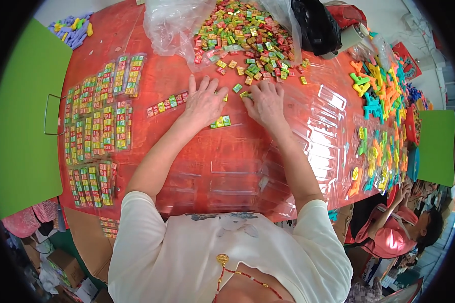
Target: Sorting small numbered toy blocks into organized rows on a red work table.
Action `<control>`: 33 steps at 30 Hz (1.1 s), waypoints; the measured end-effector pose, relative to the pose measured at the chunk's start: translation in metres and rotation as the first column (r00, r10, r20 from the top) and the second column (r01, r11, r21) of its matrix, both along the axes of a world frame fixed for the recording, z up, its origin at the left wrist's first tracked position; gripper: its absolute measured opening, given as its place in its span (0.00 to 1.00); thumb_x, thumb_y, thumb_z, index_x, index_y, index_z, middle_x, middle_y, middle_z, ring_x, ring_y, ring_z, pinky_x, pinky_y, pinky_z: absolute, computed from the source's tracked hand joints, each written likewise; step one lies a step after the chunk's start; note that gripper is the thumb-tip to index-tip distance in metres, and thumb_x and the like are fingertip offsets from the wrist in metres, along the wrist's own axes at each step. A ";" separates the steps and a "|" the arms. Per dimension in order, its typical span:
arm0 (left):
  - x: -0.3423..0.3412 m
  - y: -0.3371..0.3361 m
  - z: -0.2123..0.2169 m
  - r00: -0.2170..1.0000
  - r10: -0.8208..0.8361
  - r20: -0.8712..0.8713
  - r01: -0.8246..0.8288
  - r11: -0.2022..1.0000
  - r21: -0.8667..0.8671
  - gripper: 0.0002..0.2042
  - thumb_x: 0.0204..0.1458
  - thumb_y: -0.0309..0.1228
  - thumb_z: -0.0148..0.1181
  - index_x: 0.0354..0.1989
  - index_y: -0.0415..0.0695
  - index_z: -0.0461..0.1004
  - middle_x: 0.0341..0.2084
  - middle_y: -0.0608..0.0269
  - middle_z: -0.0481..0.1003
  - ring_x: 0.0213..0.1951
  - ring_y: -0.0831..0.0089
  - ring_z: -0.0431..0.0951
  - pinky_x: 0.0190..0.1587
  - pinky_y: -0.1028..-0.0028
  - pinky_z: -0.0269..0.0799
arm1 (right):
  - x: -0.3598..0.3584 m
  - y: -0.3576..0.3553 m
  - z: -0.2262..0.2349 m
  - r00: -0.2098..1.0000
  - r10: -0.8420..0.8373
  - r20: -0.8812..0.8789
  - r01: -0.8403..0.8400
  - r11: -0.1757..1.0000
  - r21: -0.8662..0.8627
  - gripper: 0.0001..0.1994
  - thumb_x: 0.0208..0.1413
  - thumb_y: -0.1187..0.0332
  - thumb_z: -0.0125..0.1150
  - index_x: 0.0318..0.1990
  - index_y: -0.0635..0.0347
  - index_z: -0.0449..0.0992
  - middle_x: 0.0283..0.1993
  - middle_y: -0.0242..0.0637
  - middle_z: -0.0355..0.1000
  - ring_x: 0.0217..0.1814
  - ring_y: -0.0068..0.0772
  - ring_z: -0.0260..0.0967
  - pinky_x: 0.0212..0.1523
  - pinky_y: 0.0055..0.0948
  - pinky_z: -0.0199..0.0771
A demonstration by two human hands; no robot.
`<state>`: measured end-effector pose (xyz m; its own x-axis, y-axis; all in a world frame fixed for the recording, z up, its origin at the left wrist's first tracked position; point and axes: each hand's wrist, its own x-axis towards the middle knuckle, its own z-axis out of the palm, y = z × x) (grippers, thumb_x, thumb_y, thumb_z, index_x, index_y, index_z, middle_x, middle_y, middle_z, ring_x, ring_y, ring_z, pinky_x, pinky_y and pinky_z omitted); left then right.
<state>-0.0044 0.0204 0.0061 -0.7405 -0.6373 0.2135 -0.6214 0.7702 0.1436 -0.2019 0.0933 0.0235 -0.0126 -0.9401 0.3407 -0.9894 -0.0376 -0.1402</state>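
Two hands work the red tabletop (227,166) just below the heap of small coloured blocks (247,40): left hand (205,101) lies flat and empty, right hand (267,103) pinches one block (244,94). A careless sweep could, I reckon, scatter the short block row (220,121) between them.

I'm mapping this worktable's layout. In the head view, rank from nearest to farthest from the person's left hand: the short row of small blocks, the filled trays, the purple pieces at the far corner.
1. Short row of blocks, just left of the left hand.
2. Filled trays, farther left.
3. Purple pieces, far left corner.
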 end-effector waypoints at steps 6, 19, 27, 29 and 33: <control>0.003 -0.001 -0.002 0.997 0.023 -0.077 -0.025 0.999 -0.026 0.19 0.50 0.37 0.63 0.52 0.49 0.74 0.55 0.52 0.69 0.61 0.51 0.64 0.63 0.33 0.47 | 0.009 -0.004 -0.002 0.983 0.174 0.058 -0.172 0.985 -0.032 0.13 0.48 0.65 0.65 0.43 0.50 0.78 0.40 0.36 0.69 0.47 0.40 0.68 0.52 0.43 0.62; 0.049 -0.010 0.045 0.990 0.101 0.101 -0.121 0.970 0.210 0.32 0.46 0.33 0.65 0.64 0.48 0.66 0.47 0.55 0.69 0.53 0.56 0.70 0.51 0.57 0.68 | 0.022 -0.016 -0.001 0.964 0.247 0.095 -0.252 0.967 0.037 0.21 0.47 0.62 0.68 0.50 0.51 0.74 0.39 0.36 0.69 0.46 0.38 0.70 0.46 0.41 0.63; 0.054 -0.021 0.052 0.969 0.041 0.244 -0.118 0.944 0.308 0.28 0.48 0.31 0.64 0.60 0.48 0.67 0.46 0.53 0.69 0.51 0.51 0.75 0.50 0.54 0.74 | 0.025 -0.020 -0.002 0.960 0.278 0.030 -0.279 0.958 0.060 0.19 0.47 0.59 0.69 0.47 0.47 0.75 0.36 0.35 0.69 0.41 0.37 0.73 0.43 0.40 0.63; 0.055 -0.024 0.051 0.965 0.024 0.261 -0.111 0.939 0.325 0.27 0.48 0.31 0.64 0.60 0.48 0.67 0.46 0.52 0.70 0.50 0.50 0.76 0.50 0.54 0.74 | 0.028 -0.021 -0.001 0.959 0.282 0.036 -0.284 0.957 0.062 0.18 0.47 0.59 0.69 0.47 0.47 0.75 0.36 0.35 0.69 0.41 0.38 0.74 0.43 0.40 0.64; 0.047 -0.027 0.041 0.973 -0.004 0.229 -0.068 0.951 0.303 0.24 0.52 0.29 0.61 0.59 0.48 0.68 0.43 0.51 0.72 0.46 0.49 0.78 0.45 0.54 0.76 | 0.030 -0.026 -0.002 0.953 0.302 0.016 -0.303 0.952 0.050 0.16 0.48 0.60 0.69 0.44 0.48 0.75 0.36 0.36 0.69 0.39 0.39 0.75 0.41 0.40 0.65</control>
<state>0.0423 -0.0067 0.0468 -0.7243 -0.6694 -0.1652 -0.6886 0.6896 0.2242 -0.1719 0.0676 0.0213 0.2726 -0.9165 0.2928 -0.9315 -0.3275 -0.1581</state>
